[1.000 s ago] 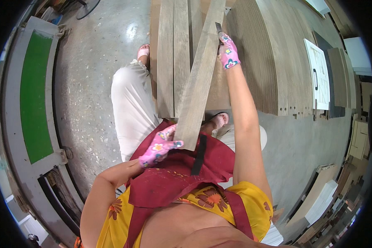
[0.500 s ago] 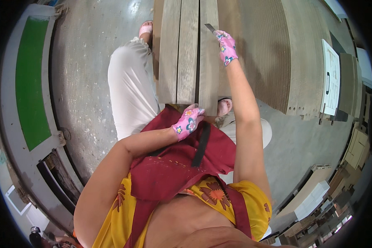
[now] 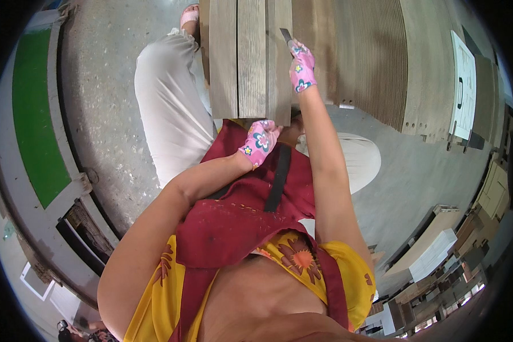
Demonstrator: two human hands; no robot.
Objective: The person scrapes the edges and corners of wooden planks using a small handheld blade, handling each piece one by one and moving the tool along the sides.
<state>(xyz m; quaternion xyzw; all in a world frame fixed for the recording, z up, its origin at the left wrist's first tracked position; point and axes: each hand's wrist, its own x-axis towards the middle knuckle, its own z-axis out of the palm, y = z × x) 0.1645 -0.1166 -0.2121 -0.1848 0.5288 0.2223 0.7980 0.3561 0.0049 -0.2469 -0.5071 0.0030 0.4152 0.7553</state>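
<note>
Three long grey-brown wood-grain planks lie side by side: a left plank (image 3: 223, 62), a middle plank (image 3: 252, 62) and a right plank (image 3: 279, 71). My left hand (image 3: 261, 141), in a pink flowered glove, is closed at the near ends of the middle and right planks. Its fingertips are partly hidden, so I cannot tell what they hold. My right hand (image 3: 302, 68), gloved alike, is closed around a scraper (image 3: 285, 35) with a flat dark blade. The blade points up and left, over the right plank.
To the right is a large stack of brown boards (image 3: 376, 62), with a white panel with a black handle (image 3: 461, 85) beyond it. A grey frame with a green panel (image 3: 34, 119) stands at the left. My maroon apron (image 3: 233, 228) hangs below the plank ends.
The dark gap between the middle and right planks has closed. My right hand, still holding the scraper, has shifted slightly left. My left hand stays at the plank ends while the whole view shifts.
</note>
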